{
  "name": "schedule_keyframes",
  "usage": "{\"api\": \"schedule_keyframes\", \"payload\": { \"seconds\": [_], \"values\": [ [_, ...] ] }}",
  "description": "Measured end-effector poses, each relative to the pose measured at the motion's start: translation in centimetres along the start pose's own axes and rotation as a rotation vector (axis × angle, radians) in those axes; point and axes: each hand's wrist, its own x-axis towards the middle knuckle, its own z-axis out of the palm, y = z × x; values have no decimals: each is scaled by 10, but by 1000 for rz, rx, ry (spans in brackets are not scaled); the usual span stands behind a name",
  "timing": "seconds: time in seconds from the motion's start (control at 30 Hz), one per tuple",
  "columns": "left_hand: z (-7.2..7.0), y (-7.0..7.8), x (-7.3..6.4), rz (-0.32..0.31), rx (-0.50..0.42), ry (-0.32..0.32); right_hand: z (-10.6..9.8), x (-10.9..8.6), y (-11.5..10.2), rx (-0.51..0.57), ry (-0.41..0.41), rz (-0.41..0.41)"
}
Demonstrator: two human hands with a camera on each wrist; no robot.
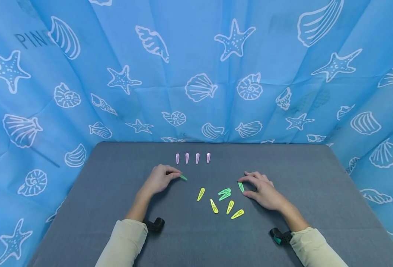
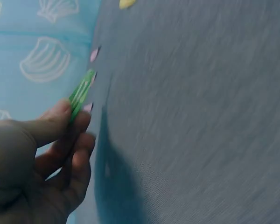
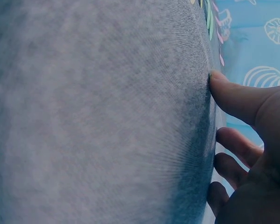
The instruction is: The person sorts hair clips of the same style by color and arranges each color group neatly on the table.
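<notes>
Between thumb and fingertips my left hand [image 1: 162, 178] pinches a green snap hair clip [image 2: 81, 93], its narrow shape sticking out past the fingers. To the right, my right hand [image 1: 262, 190] holds another green hair clip [image 1: 241, 187] by thumb and forefinger, one at each end. That clip is almost wholly hidden behind the thumb in the right wrist view. Two more green hair clips [image 1: 225, 194] lie close together between the hands. Around and below them several yellow hair clips [image 1: 214, 206] lie at different angles.
Toward the back of the grey table [image 1: 196, 241], several pink hair clips [image 1: 187, 158] stand in a side-by-side row. A blue curtain [image 1: 183, 74] with white shells and starfish hangs behind the table and along its sides. Each wrist wears a black camera mount [image 1: 155, 225].
</notes>
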Motion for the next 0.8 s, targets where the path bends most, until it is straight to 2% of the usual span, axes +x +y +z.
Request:
{"api": "schedule_keyframes", "payload": {
  "seconds": [0.13, 0.27, 0.47, 0.7, 0.8],
  "values": [
    [-9, -6, 9, -21, -1, -56, 0, 0, 1, -2, 0, -3],
    [-12, -11, 17, -55, 2, -74, -1, 0, 0, -8, 1, -6],
    [-11, -19, 27, -14, 62, -80, 0, -1, 0, -4, 0, -10],
    [-8, -30, 33, -8, -2, -28, -1, 0, 0, -5, 0, -7],
    [-9, -34, 33, -3, -55, -46, -2, 0, -1, -5, 0, 2]
  ]
}}
